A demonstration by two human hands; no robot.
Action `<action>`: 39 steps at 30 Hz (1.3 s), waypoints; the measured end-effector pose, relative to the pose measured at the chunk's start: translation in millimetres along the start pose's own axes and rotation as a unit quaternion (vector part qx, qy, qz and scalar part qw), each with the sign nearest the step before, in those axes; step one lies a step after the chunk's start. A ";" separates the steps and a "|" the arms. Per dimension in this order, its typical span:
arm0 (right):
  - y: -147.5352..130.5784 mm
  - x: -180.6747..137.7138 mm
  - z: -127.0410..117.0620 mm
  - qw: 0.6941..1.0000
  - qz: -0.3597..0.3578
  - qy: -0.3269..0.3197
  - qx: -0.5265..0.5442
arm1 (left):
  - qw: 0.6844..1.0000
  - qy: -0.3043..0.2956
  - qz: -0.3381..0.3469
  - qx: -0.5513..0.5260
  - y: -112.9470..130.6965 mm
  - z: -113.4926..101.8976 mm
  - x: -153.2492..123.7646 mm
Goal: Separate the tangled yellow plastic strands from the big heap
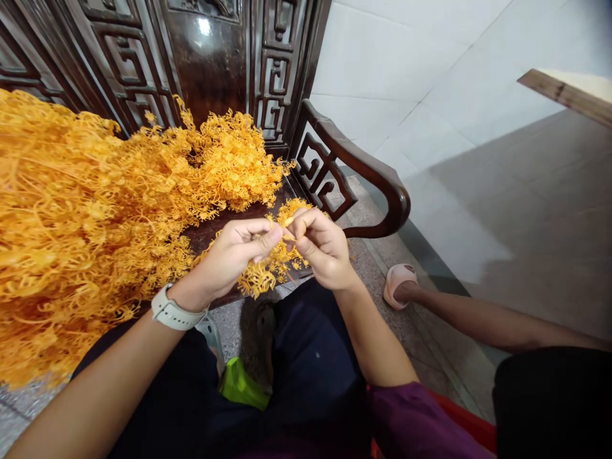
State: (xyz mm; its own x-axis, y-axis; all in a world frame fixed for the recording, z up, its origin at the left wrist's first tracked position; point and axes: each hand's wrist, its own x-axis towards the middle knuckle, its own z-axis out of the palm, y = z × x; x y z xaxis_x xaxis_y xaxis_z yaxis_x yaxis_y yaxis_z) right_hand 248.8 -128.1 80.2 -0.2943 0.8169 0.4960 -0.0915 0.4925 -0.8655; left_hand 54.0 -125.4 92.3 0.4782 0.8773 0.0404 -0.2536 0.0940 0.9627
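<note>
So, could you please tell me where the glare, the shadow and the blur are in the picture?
Head view: a bright glare spot on the dark wooden backrest; head view: a broad shadow across part of the pale wall at right; head view: the orange strands look softer toward the left edge, and the yellow piece between left hand and right hand is too small to read.

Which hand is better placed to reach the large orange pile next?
Probably the left hand: it is nearer the large orange pile, while the right hand sits farther off, toward the wooden armrest.
</note>
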 end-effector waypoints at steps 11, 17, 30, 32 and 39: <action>-1.3 -1.3 11.3 0.975 0.061 0.020 0.211 | 0.983 -0.015 -0.056 -0.173 6.6 23.6 -4.8; -1.2 6.6 9.2 0.960 0.109 0.080 0.244 | 0.976 -0.036 -0.054 -0.209 11.2 12.1 -4.4; 10.5 -1.9 8.6 0.990 0.124 0.067 0.000 | 0.978 0.093 0.005 -0.186 16.8 -12.4 0.7; 9.7 -1.9 11.2 0.989 0.119 0.082 -0.024 | 0.980 0.087 0.003 -0.179 16.5 -11.1 0.2; 8.6 0.6 9.4 0.982 0.140 0.102 0.075 | 0.990 0.095 0.060 0.081 14.1 -9.9 3.7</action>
State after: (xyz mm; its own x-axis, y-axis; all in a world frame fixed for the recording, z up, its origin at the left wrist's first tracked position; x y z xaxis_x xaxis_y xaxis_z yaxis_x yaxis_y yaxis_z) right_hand 238.9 -126.2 72.4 -0.1327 0.9647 0.2275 -0.1784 0.2025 -0.9629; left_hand 43.9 -116.1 103.4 0.2817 0.9519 0.1209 -0.1539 -0.0795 0.9849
